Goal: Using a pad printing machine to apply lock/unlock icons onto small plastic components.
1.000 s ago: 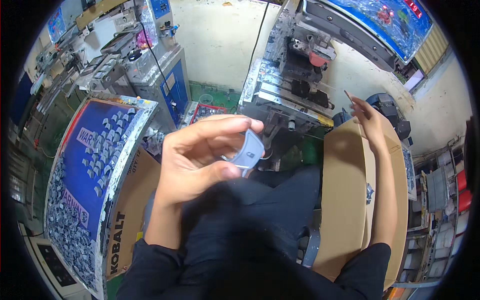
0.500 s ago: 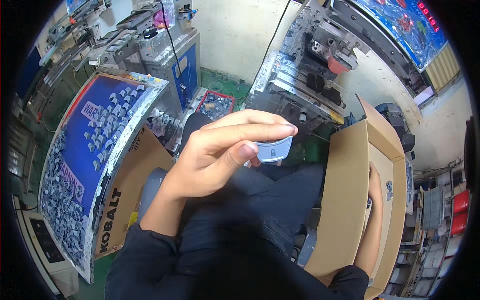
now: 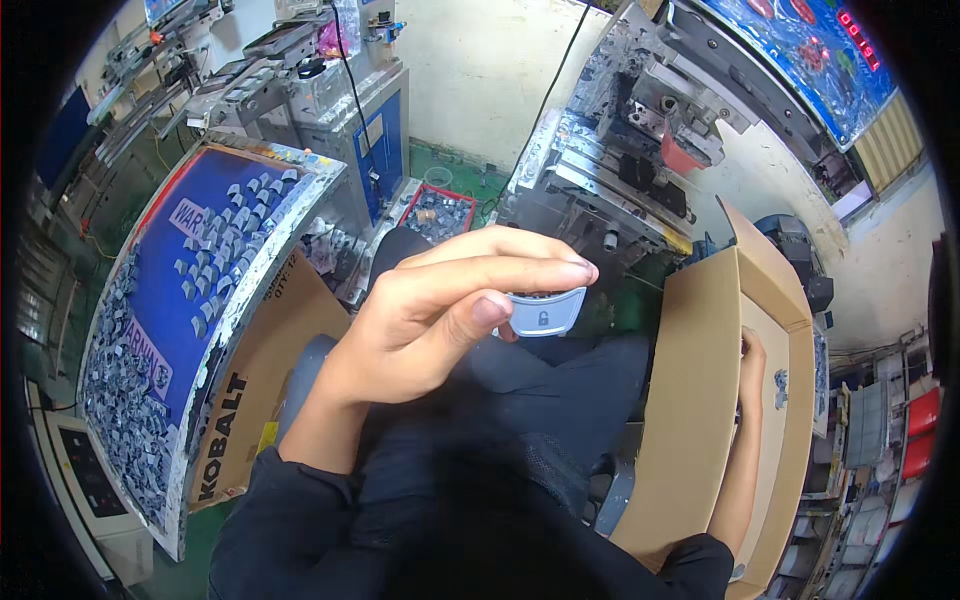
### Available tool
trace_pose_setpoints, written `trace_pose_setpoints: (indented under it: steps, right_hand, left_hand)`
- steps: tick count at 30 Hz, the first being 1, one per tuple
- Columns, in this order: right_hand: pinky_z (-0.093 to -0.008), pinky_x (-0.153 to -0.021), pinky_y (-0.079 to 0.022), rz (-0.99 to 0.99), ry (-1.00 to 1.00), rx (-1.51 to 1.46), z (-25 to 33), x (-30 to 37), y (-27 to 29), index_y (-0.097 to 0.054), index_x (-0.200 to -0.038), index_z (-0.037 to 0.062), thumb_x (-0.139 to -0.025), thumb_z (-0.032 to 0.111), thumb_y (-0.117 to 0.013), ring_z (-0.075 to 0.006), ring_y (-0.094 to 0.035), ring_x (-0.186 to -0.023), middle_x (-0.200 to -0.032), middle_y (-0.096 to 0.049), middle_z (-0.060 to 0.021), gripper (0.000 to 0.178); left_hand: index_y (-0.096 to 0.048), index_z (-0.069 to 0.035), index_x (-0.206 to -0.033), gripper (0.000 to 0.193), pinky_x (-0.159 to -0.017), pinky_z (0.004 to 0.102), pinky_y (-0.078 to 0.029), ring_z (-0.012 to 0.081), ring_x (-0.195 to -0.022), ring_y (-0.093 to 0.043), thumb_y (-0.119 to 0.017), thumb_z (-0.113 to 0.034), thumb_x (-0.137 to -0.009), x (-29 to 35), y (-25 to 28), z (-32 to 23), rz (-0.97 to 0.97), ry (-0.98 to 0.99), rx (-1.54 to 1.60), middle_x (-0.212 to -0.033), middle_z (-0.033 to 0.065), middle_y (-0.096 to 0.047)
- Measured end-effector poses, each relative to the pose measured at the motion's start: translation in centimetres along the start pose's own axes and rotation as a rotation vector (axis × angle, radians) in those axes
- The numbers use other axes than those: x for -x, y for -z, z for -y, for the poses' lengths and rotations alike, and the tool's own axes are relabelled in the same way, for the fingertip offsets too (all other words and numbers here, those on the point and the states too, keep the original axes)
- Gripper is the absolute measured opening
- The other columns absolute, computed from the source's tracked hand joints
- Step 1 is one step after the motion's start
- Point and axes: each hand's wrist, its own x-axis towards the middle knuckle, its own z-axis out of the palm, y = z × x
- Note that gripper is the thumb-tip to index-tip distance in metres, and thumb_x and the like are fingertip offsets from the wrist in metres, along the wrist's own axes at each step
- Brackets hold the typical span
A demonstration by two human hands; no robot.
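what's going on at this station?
A seated person's left hand holds up a small gray curved piece between its fingers. The right hand is down inside an open cardboard box; whether it holds anything is hidden. At left, many small gray parts lie on a blue board.

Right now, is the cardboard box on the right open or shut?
The box is open: its inside shows, and the right hand is in it.

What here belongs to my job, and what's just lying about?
Likely in use:
curved blue-grey plastic piece, in left hand
open tan cardboard box, right hand inside
curved grey pieces on blue board

Apparently lying about:
pink plastic bag
rectangular red tray
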Motion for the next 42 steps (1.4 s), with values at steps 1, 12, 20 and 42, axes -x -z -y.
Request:
trace_pose_setpoints:
  steps: [1, 12, 20, 42]
  right_hand:
    - [-0.0325, -0.079, -0.048, 0.034, -0.02, 0.058, 0.2, -0.1, 0.3, -0.066, -0.104, -0.0055, -0.086, 0.004, -0.064, -0.0213, -0.059, -0.085, -0.095, -0.064, -0.0134, 0.021]
    - [-0.0307, -0.076, -0.045, 0.105, -0.055, 0.127, 1.2, -0.1, 0.6, -0.066, -0.093, -0.0068, -0.082, 0.002, -0.061, -0.0201, -0.053, -0.081, -0.087, -0.057, -0.0094, 0.014]
    - [-0.0287, -0.073, -0.042, 0.114, -0.184, -0.098, 1.2, -0.5, -0.5, -0.058, -0.089, -0.0049, -0.092, 0.007, -0.054, -0.0162, -0.047, -0.077, -0.082, -0.049, -0.0055, 0.013]
    - [-0.0292, -0.084, -0.055, -0.166, -0.236, -0.501, -2.2, -2.9, 1.2, -0.058, -0.116, 0.0017, -0.104, 0.015, -0.06, -0.0136, -0.067, -0.096, -0.105, -0.066, -0.0055, 0.018]
  left_hand:
    - [-0.07, 0.007, -0.12, 0.048, -0.102, 0.0461, -0.049, 0.0355, -0.115, -0.065, -0.047, -0.034, -0.108, 0.0, 0.1, 0.1, 0.005, -0.004, 0.001, -0.119, 0.0251, -0.068]
    - [-0.07, 0.007, -0.119, 0.049, -0.102, 0.0462, -0.049, 0.0355, -0.114, -0.065, -0.048, -0.034, -0.108, 0.0, -0.2, 0.2, 0.019, -0.014, 0.005, -0.118, 0.0251, -0.068]
    - [-0.07, 0.007, -0.119, 0.049, -0.101, 0.0455, -0.049, 0.035, -0.115, -0.065, -0.048, -0.035, -0.107, 0.1, -0.2, -0.2, 0.036, 0.008, -0.011, -0.119, 0.0246, -0.068]
    - [-0.061, 0.002, -0.136, 0.047, -0.087, 0.0279, -0.054, 0.0127, -0.099, -0.067, -0.076, -0.01, -0.093, -6.2, -1.7, 9.8, -0.153, 0.344, 0.04, -0.112, 0.0085, -0.072]
